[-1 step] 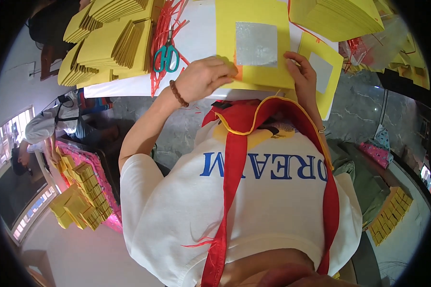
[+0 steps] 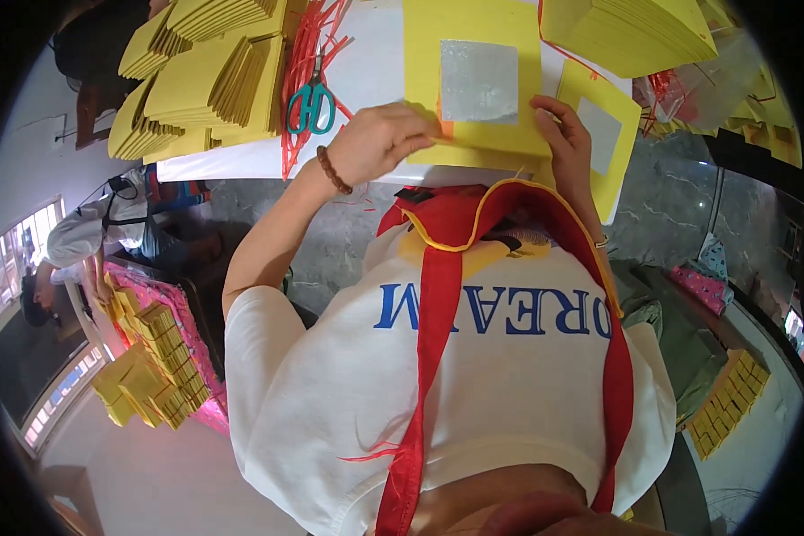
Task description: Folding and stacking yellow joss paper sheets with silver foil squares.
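On the white table in front of me lies a sheet of yellow paper (image 2: 473, 22) with a silvery square (image 2: 479, 80) on it. My left hand (image 2: 386, 138) pinches the sheet's near left edge, beside a small orange patch. At the near right corner, my right hand (image 2: 566, 134) has its thumb and curled fingers on the paper's edge. The near edge looks bent up a little between the hands. Another yellow sheet (image 2: 621, 134) with a silvery square lies partly under my right hand. Teal-handled scissors (image 2: 311, 107) rest on red strips (image 2: 295, 54) left of my left hand.
Stacks of folded yellow paper (image 2: 214, 85) stand on the table's left, and a thick yellow stack (image 2: 634, 36) at the far right. A clear plastic bag (image 2: 706, 80) lies beyond it. At far left a person (image 2: 107, 223) is beside another table with yellow bundles (image 2: 165, 353).
The left fingers and the sheet's near edge have shifted very slightly, and less of the orange patch shows. The right hand stays almost in place.
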The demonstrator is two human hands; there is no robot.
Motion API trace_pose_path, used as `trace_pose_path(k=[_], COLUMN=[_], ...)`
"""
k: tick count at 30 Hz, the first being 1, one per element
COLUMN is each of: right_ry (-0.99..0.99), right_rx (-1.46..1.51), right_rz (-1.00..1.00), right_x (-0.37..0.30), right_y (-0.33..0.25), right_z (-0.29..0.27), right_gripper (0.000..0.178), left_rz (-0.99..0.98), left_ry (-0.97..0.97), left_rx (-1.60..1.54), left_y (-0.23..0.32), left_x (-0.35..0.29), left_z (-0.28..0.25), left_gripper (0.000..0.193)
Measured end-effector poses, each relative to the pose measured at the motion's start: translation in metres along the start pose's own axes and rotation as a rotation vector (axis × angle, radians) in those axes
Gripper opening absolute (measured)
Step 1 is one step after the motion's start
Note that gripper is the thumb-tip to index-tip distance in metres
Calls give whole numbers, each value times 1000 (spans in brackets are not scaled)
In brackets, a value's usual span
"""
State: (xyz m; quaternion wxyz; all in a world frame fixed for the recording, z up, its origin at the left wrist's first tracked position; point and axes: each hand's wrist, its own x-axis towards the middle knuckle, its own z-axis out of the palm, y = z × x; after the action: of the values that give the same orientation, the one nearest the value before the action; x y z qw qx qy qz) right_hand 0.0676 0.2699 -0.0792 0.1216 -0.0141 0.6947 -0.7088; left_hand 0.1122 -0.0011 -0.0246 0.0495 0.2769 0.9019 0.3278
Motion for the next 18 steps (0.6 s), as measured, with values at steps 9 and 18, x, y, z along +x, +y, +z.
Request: trace_pose_path(k=[9,18], right_ry=[40,-152], right_rx=[-34,-108], right_rz=[-50,-152], right_x=[2,-4], right_y=[-1,7], right_z=[2,-11], right_gripper=[28,41], left_rz=[-283,-318], left_ry=[-32,-68], left_rx=[-367,-577], left_y=[-17,-29], left_x=[5,8], left_z=[-2,0], left_gripper=[18,19])
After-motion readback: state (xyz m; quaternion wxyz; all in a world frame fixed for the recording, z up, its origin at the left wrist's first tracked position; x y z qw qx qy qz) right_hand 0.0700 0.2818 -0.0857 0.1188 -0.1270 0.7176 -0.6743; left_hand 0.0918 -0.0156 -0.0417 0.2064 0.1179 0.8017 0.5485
